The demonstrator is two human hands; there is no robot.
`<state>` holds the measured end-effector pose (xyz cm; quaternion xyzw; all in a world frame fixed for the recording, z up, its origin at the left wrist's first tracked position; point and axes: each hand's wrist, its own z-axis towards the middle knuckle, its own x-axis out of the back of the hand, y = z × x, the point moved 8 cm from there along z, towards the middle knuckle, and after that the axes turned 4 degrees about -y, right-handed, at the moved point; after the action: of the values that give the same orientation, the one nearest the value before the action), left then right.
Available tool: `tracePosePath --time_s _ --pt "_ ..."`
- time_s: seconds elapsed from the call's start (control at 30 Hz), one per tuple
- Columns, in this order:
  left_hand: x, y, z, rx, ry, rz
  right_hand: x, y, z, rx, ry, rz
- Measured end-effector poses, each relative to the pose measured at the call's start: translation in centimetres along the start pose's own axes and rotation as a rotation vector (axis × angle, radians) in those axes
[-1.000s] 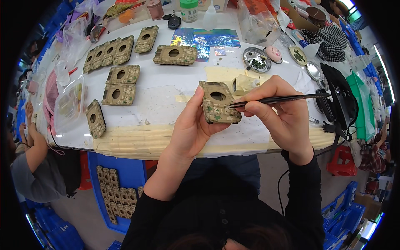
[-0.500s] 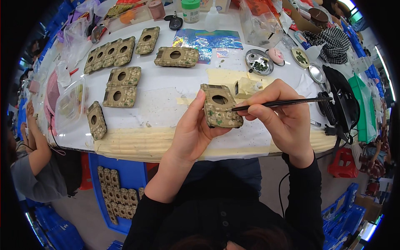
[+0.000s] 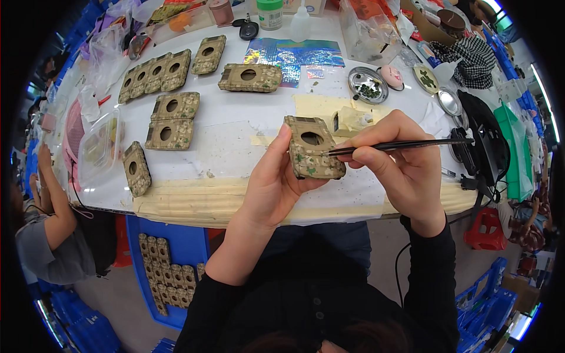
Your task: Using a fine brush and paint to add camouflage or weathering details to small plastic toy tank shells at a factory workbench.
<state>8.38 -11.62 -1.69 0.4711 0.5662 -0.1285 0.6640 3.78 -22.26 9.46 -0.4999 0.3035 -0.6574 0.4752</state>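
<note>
My left hand [image 3: 272, 185] is closed around a camouflage model tank hull [image 3: 318, 163], which has a round hole in its top. In my right hand [image 3: 406, 170] are black tweezers [image 3: 400, 145], pinched between thumb and fingers. Their tips touch or nearly touch the hull's top just below the hole. Whether anything sits between the tips is too small to tell. Behind the hull, a cream-coloured block [image 3: 353, 120] rests on yellow tape. Further back on the right, a round metal tin [image 3: 368, 85] holds small dark green bits, and an oval lid [image 3: 425, 79] carries more green pieces.
Several more hulls [image 3: 250, 79] stand across the table's left and middle. A blue tray [image 3: 188, 235] below the table's edge holds many others. A holographic sheet [image 3: 312, 53], a green-capped jar [image 3: 270, 15] and a black bag [image 3: 479, 135] lie around. Another person [image 3: 56, 235] sits at left.
The tweezers' tips still meet the hull near the same spot, and their prongs now show slightly apart. Otherwise both hands and the hull have barely shifted.
</note>
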Motion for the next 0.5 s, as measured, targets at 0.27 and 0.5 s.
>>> tracePosePath --time_s 0.27,0.5 --pt "-0.17 0.06 0.03 -0.001 -0.030 -0.012 0.17 0.06 -0.01 0.050 0.086 0.019" --pt "-0.38 0.09 -0.02 -0.003 -0.014 -0.017 0.21 0.25 -0.12 0.041 0.101 0.046"
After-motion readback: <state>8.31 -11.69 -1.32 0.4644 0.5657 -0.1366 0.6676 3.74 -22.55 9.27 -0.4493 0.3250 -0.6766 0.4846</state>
